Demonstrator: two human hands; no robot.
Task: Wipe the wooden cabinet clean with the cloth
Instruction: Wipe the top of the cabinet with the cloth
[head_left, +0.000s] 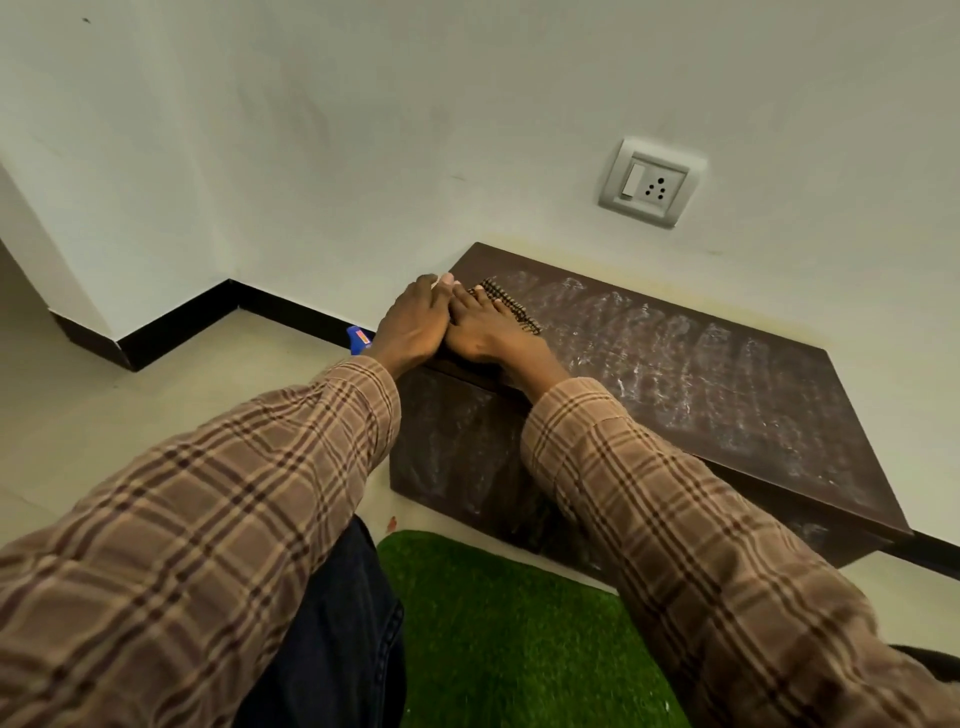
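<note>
A low dark wooden cabinet (701, 395) stands against the wall, and whitish smears streak its top and front. Both my hands rest side by side at the left end of its top. My right hand (483, 332) lies flat with straight fingers on a brown patterned cloth (514, 309), pressing it to the wood. Only the cloth's far and right edges show past the fingers. My left hand (413, 325) lies flat at the cabinet's left edge, its fingers partly over those of my right hand.
A white wall with a switch and socket plate (649, 182) rises right behind the cabinet. A small blue object (358, 340) lies on the pale floor left of the cabinet. A green turf mat (493, 623) lies in front, by my knee.
</note>
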